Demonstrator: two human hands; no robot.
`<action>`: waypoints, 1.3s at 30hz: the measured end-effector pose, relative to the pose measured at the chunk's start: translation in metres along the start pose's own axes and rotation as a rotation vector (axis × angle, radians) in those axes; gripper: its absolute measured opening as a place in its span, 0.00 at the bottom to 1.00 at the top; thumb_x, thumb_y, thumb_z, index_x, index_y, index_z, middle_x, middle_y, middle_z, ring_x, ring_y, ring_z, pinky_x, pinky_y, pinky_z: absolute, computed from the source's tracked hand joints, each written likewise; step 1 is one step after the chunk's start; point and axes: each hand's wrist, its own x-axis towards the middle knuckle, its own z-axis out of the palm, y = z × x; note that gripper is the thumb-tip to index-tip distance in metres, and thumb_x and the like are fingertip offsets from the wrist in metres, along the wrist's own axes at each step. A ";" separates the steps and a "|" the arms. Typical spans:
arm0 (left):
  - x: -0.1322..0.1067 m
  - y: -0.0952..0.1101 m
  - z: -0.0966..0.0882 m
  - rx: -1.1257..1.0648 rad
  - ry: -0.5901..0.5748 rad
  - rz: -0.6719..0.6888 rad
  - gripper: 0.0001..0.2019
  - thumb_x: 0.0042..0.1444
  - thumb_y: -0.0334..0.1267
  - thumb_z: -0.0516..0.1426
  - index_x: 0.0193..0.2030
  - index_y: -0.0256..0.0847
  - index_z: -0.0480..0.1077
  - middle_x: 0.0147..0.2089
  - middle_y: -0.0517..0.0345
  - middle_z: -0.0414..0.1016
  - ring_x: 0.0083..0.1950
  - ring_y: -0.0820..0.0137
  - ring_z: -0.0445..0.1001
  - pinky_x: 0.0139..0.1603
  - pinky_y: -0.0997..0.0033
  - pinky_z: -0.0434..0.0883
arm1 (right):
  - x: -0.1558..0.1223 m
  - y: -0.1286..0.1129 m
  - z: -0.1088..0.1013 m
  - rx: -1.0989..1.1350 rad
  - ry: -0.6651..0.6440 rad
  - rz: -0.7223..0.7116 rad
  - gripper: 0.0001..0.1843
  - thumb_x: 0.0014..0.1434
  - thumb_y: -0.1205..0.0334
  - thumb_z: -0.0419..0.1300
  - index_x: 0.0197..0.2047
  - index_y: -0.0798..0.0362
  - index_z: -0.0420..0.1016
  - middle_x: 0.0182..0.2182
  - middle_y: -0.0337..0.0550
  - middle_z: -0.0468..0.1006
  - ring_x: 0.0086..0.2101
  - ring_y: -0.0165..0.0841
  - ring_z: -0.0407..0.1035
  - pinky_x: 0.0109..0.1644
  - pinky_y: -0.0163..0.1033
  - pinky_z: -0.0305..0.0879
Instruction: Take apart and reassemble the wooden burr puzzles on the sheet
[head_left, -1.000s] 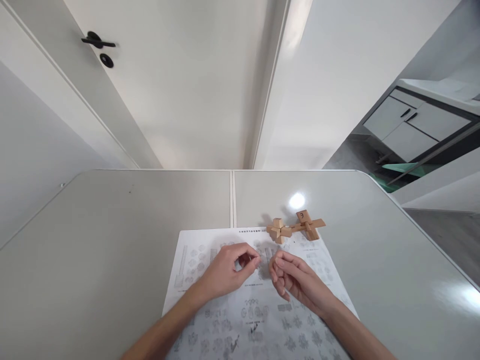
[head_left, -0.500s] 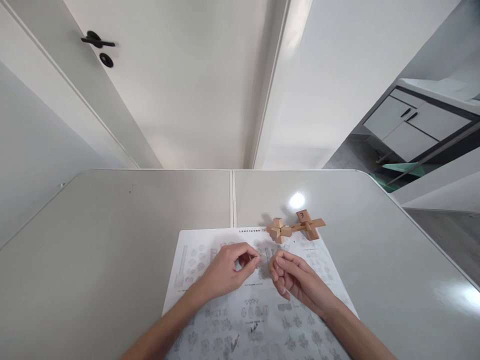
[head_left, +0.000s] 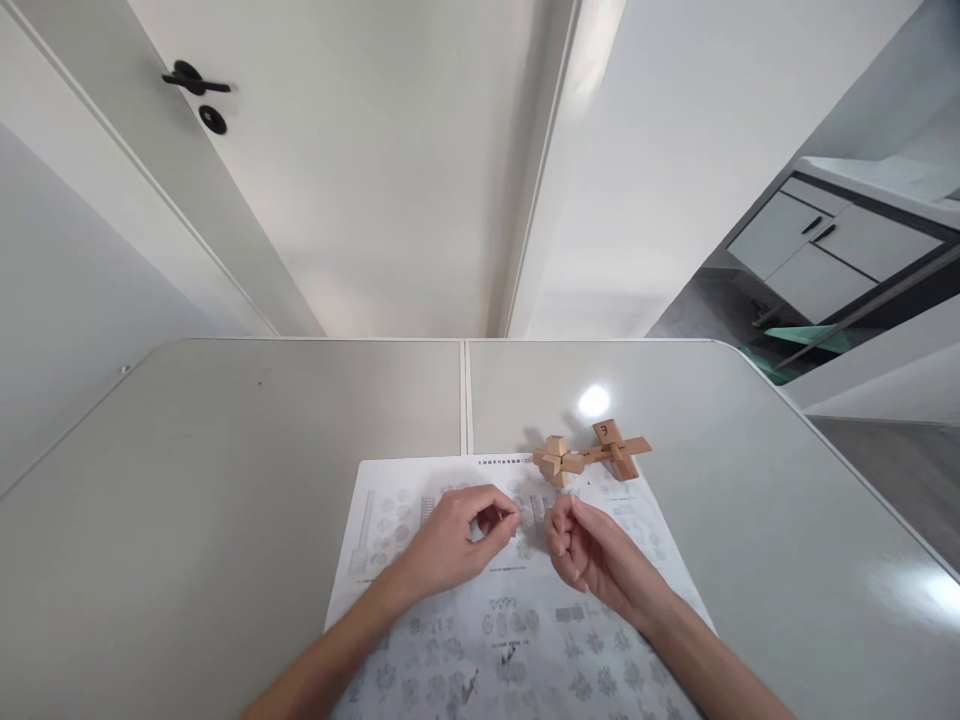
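Observation:
My left hand (head_left: 454, 540) rests on a printed instruction sheet (head_left: 450, 640), fingers curled with thumb and fingertips pinched together; nothing shows between them. My right hand (head_left: 592, 555) lies just to its right on the same sheet, fingers curled into a loose fist with nothing visible inside. Beyond the right hand, at the sheet's far edge, lie two wooden puzzle pieces: a small knot-shaped burr (head_left: 556, 461) and a cross-shaped piece (head_left: 616, 450) touching it on the right.
The grey table (head_left: 225, 480) has a seam (head_left: 463, 400) down its middle and rounded far corners. A white door with a black handle (head_left: 193, 83) stands behind it. Cabinets (head_left: 832, 250) are at the far right.
My right hand has curled tighter and shifted slightly forward toward the wooden pieces. My left hand and the puzzle pieces have not moved.

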 end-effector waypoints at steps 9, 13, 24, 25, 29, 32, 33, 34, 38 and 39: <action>-0.001 -0.001 0.000 0.006 0.014 -0.003 0.12 0.71 0.43 0.57 0.39 0.42 0.77 0.36 0.57 0.80 0.34 0.72 0.73 0.38 0.71 0.70 | 0.002 -0.002 -0.006 0.224 0.042 -0.116 0.24 0.71 0.42 0.62 0.31 0.51 0.73 0.21 0.31 0.58 0.18 0.23 0.46 0.19 0.29 0.50; -0.001 -0.001 0.000 0.001 0.010 -0.003 0.12 0.71 0.43 0.57 0.39 0.42 0.76 0.36 0.58 0.80 0.34 0.72 0.73 0.38 0.72 0.70 | 0.002 -0.006 -0.008 0.327 0.071 -0.154 0.22 0.71 0.43 0.63 0.31 0.51 0.75 0.19 0.28 0.51 0.18 0.24 0.39 0.17 0.28 0.49; -0.001 -0.003 0.000 0.000 0.008 -0.010 0.11 0.71 0.43 0.57 0.39 0.42 0.76 0.37 0.57 0.81 0.35 0.71 0.73 0.38 0.71 0.70 | 0.003 -0.010 -0.010 0.429 0.135 -0.146 0.22 0.70 0.44 0.63 0.31 0.51 0.74 0.19 0.28 0.53 0.17 0.25 0.41 0.17 0.28 0.53; -0.001 -0.003 0.000 -0.001 0.006 -0.009 0.11 0.71 0.43 0.57 0.39 0.42 0.76 0.37 0.57 0.81 0.35 0.71 0.73 0.38 0.71 0.70 | 0.003 -0.010 -0.010 0.429 0.136 -0.145 0.22 0.70 0.44 0.63 0.31 0.51 0.74 0.19 0.28 0.53 0.17 0.25 0.41 0.18 0.28 0.53; -0.001 -0.002 0.000 -0.009 0.003 -0.002 0.12 0.71 0.44 0.57 0.39 0.42 0.77 0.37 0.57 0.81 0.35 0.71 0.74 0.38 0.71 0.71 | 0.002 -0.010 -0.011 0.419 0.146 -0.143 0.23 0.71 0.42 0.62 0.31 0.50 0.73 0.19 0.28 0.53 0.18 0.26 0.42 0.18 0.29 0.53; -0.001 -0.001 0.000 -0.007 0.006 -0.007 0.12 0.71 0.44 0.57 0.39 0.42 0.77 0.37 0.57 0.81 0.35 0.71 0.74 0.39 0.71 0.71 | 0.002 -0.010 -0.011 0.409 0.155 -0.152 0.23 0.71 0.42 0.62 0.31 0.50 0.73 0.19 0.29 0.53 0.18 0.26 0.42 0.17 0.29 0.54; -0.001 -0.001 0.000 -0.007 0.006 -0.008 0.12 0.71 0.43 0.57 0.39 0.42 0.77 0.37 0.57 0.81 0.35 0.71 0.74 0.38 0.71 0.71 | 0.002 -0.010 -0.011 0.400 0.157 -0.157 0.23 0.71 0.42 0.62 0.31 0.49 0.73 0.20 0.29 0.52 0.18 0.26 0.42 0.17 0.29 0.54; -0.001 0.000 0.000 -0.008 0.005 -0.009 0.12 0.71 0.43 0.57 0.39 0.42 0.77 0.37 0.57 0.81 0.35 0.71 0.74 0.38 0.71 0.71 | 0.002 -0.010 -0.011 0.391 0.159 -0.162 0.23 0.70 0.42 0.62 0.31 0.49 0.73 0.20 0.29 0.52 0.18 0.26 0.41 0.17 0.29 0.54; -0.001 0.000 0.000 -0.003 0.005 -0.012 0.11 0.71 0.43 0.57 0.39 0.42 0.77 0.37 0.57 0.81 0.35 0.71 0.74 0.37 0.71 0.70 | 0.002 -0.011 -0.012 0.401 0.160 -0.164 0.23 0.71 0.42 0.61 0.31 0.49 0.72 0.20 0.29 0.52 0.18 0.26 0.41 0.17 0.29 0.54; -0.001 0.000 0.000 -0.002 0.006 -0.014 0.11 0.71 0.43 0.57 0.39 0.42 0.77 0.37 0.57 0.81 0.35 0.71 0.74 0.37 0.71 0.70 | 0.002 -0.011 -0.013 0.425 0.160 -0.162 0.23 0.71 0.42 0.61 0.31 0.49 0.72 0.20 0.29 0.53 0.18 0.26 0.41 0.17 0.29 0.54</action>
